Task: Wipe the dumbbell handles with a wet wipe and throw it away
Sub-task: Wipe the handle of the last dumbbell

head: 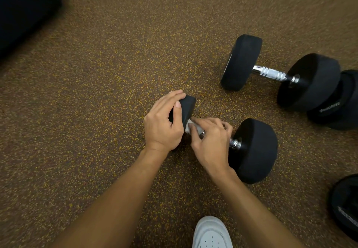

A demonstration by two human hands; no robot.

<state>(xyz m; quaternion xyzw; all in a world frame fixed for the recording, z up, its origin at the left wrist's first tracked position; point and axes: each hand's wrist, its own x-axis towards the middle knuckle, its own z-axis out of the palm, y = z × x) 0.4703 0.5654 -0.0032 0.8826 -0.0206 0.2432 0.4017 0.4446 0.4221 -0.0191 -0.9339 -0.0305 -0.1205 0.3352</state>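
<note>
The right hand (211, 141) is curled over the handle (235, 143) of the near dumbbell (255, 151), fingers wrapped round a white wet wipe (190, 126) that's bunched on the bar right beside the left head. Can't really tell how far the wipe goes round, since the hand covers most of it. The left hand (164, 123) grips that left head from above, thumb across its face. Only a short bit of chrome shows between the right hand and the right head. It all sits on a speckled brown floor (96, 112). A second dumbbell (241, 62) lies toward the floor's far right, well apart from both hands, with black weights (337, 102) touching it. A white shoe (211, 234) pokes in at the near edge, and a dark padded roll (25, 9) sits far left.
</note>
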